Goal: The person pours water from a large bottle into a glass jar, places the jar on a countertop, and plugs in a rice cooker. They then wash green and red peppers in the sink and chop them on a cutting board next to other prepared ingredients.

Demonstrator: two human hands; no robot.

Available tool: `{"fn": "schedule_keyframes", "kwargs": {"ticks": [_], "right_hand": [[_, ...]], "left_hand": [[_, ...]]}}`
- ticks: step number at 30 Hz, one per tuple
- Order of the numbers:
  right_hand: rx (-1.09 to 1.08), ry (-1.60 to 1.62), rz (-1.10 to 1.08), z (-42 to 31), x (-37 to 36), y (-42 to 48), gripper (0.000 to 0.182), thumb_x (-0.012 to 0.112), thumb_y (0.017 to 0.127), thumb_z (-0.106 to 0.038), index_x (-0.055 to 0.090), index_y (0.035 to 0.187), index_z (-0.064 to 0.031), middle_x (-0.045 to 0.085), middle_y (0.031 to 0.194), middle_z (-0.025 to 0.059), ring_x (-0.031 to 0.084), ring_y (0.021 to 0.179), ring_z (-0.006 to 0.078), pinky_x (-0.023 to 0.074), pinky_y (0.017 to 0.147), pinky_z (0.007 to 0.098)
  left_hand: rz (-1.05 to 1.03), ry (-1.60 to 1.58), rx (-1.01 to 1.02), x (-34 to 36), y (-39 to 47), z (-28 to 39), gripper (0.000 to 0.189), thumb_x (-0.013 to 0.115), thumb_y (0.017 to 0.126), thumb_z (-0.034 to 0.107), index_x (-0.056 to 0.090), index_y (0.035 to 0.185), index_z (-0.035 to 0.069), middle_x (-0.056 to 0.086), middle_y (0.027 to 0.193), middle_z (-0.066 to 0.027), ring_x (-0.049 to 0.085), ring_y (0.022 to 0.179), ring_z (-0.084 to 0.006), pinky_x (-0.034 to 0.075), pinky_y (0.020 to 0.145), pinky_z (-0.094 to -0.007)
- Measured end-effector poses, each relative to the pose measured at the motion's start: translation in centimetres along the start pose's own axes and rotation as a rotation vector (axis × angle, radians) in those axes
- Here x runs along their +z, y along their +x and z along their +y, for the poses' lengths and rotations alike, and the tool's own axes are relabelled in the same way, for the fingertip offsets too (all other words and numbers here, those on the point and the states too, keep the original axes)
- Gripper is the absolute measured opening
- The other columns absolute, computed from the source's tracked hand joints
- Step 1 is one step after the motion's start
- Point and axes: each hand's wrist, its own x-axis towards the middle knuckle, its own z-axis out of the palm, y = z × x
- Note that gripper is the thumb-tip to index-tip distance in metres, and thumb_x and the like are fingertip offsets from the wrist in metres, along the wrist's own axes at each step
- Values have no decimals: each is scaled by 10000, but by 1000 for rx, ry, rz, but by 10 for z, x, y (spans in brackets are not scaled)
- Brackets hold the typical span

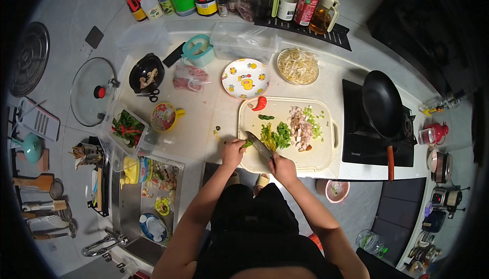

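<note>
My right hand [284, 169] grips a kitchen knife [260, 147] by its handle, the blade slanting up and left over the cream plastic cutting board [305, 161]. At the board's left edge my left hand [233, 153] pinches a green pepper piece [248, 143] close to the blade. Right of the knife lie chopped yellow-green vegetable [267, 135], chopped leafy greens [283, 135], diced pale meat [300, 126] and chopped scallion or celery [315, 126]. Farther back on the board are a red pepper [260, 104] and sliced green pepper [266, 117].
Behind the board stand a patterned plate [237, 84] and a plate of bean sprouts [298, 66]. A wok [382, 103] sits on the black stove [355, 147] at right. Left are a floral cup [162, 117], scissors [153, 95], a tub of peppers [129, 128] and the sink [128, 214].
</note>
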Motion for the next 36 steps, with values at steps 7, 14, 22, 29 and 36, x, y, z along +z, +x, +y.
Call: {"fn": "schedule_keyframes", "kwargs": {"ticks": [7, 14, 22, 29, 36], "right_hand": [[-39, -71, -70, -2, 10, 18, 139, 495, 787, -164, 478, 766, -28, 572, 592, 160, 570, 512, 322, 465, 466, 412], [-42, -73, -46, -9, 29, 30, 159, 479, 791, -170, 511, 816, -16, 572, 577, 163, 573, 511, 319, 467, 473, 414], [-27, -125, -53, -15, 39, 28, 150, 462, 782, -159, 504, 809, -17, 576, 572, 165, 573, 499, 324, 476, 477, 419], [114, 278, 214, 15, 44, 14, 218, 521, 805, -197, 498, 788, 20, 532, 539, 215, 539, 504, 380, 426, 456, 435], [388, 651, 258, 40, 18, -1, 227, 516, 813, -181, 498, 761, 39, 508, 520, 212, 529, 481, 362, 403, 455, 415]], "left_hand": [[2, 108, -30, 1, -1, 5, 238, 662, 668, 123, 649, 904, 99, 603, 887, -65, 557, 827, -262, 456, 717, -341], [42, 111, -50, 1, 4, -2, 243, 649, 669, 130, 648, 910, 102, 604, 876, -87, 571, 803, -266, 465, 703, -352], [48, 197, -34, 6, -8, 11, 225, 643, 660, 122, 657, 885, 136, 609, 880, -79, 584, 761, -269, 476, 656, -365], [27, 152, -176, -1, -12, 37, 257, 686, 657, 162, 561, 861, 67, 601, 828, -101, 583, 747, -286, 472, 630, -382], [136, 102, -202, 8, 10, 40, 382, 700, 652, 232, 499, 929, 61, 493, 990, -155, 505, 893, -321, 444, 723, -406]]}}
